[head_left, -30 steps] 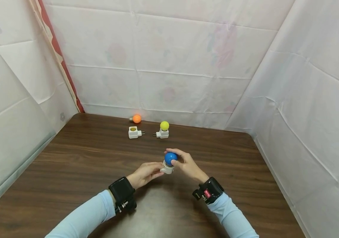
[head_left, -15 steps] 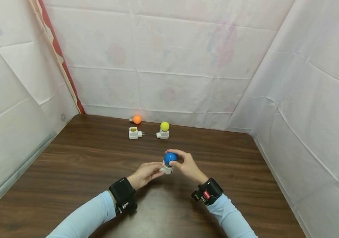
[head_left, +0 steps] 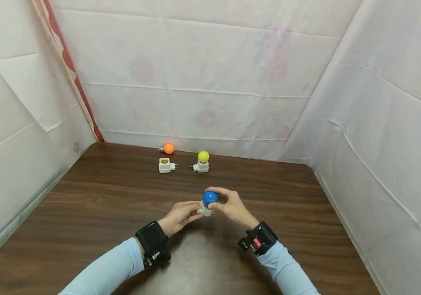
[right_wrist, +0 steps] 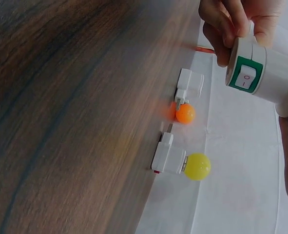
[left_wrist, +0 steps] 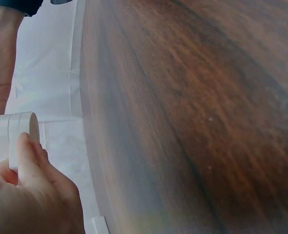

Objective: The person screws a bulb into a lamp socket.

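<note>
My left hand (head_left: pixel 180 216) pinches a round white bulb socket (head_left: pixel 206 212) from its left side, above the middle of the table. A rocker switch (right_wrist: pixel 245 76) with a green surround shows on the socket in the right wrist view. At the socket's mouth sits a blue light bulb (head_left: pixel 210 197), upright and slightly tilted in the head view. My right hand (head_left: pixel 233 208) grips this bulb, thumb on the near side and fingers round the far side. Only a sliver of blue shows in the right wrist view, and the left wrist view hides the bulb.
Toward the back of the brown wooden table (head_left: pixel 103 196) stands a white plug-in socket (head_left: pixel 164 165) with an open mouth. An orange bulb (head_left: pixel 168 148) lies behind it. To their right, a yellow bulb (head_left: pixel 203 156) sits in another white plug-in socket (head_left: pixel 201 166). White sheets (head_left: pixel 195 61) surround the table.
The right thumb has slid a little lower across the blue bulb, so more of the bulb shows. Both hands, with bulb and socket, appear slightly farther left; the head view has shifted slightly.
</note>
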`<state>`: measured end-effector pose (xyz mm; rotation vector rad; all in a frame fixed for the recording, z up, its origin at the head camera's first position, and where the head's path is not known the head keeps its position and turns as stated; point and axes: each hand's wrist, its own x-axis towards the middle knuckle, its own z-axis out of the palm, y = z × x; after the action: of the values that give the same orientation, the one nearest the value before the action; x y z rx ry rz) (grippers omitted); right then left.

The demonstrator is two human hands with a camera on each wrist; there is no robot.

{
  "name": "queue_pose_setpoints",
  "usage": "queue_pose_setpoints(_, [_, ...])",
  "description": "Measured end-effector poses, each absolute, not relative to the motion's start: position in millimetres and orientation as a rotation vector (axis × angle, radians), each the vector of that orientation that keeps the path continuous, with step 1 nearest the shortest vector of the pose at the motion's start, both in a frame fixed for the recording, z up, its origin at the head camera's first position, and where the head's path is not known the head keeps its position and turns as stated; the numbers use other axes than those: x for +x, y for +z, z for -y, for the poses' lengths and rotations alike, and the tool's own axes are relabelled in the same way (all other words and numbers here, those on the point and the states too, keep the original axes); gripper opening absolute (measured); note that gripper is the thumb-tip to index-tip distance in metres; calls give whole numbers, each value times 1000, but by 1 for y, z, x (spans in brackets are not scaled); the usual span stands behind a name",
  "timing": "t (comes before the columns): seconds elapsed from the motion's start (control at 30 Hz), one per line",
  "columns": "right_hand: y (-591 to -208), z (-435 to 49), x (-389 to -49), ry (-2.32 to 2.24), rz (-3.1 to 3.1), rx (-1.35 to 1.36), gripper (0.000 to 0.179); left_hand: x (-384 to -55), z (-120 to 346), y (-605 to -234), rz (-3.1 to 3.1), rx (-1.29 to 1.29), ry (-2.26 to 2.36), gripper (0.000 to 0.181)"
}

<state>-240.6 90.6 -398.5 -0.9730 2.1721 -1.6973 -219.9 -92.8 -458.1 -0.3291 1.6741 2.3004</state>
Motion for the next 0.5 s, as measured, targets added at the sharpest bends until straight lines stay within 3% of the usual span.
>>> queue_pose_setpoints(0.27, [-415,-90,-255,-1668,-2247,-1087,46,-223,96,-453,-1671,-292,2291,37])
queue_pose_setpoints(0.5, [-424,-87,-248,-1170,-2708,-1307,65,-216,100,-460,-1639,-258,2291,41])
